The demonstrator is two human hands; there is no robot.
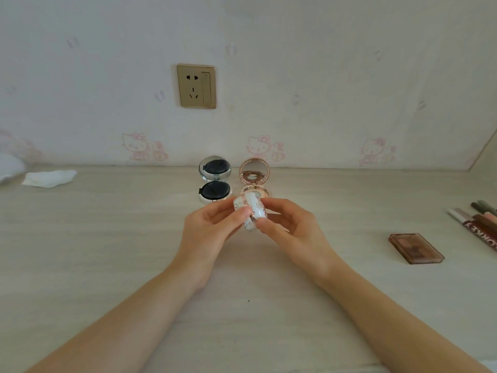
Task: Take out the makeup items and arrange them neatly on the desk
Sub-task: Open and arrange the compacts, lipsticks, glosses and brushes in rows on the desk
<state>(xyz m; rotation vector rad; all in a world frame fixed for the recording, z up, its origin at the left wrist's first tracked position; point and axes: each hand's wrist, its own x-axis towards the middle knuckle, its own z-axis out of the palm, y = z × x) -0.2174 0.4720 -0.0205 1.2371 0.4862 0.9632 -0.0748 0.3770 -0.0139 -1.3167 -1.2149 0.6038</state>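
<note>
— What are the hands doing?

— Both are raised together above the middle of the worktop (107, 251), clamped on one small white jar (250, 211) with a pinkish pattern. The left hand (212, 227) curls its fingers round the jar's left part, thumb on the front. The right hand (291, 224) pinches the right part, thumb and fingertips on the rim. The jar lies tilted between the two hands, off the worktop.

— Is the lid on or off?

— I cannot tell; a metallic band shows between the two white parts, nothing more.

— What lies just beyond the hands?

— Two open compacts stand side by side near the worktop's back edge, against the wall. The silver compact (214, 181) is on the left, its lid upright, with a dark puff in the base. The rose-gold compact (254, 175) is just to its right, its mirror upright; the jar hides part of its base.

— And further out?

— Toward the right edge lies a flat brown palette (415, 247), well apart from the hands. At the right edge itself lies a bunch of pens (478, 222), partly cut off. Near the back left corner lies a crumpled white tissue (49, 178). A gold wall socket (196, 86) sits above the compacts.
</note>
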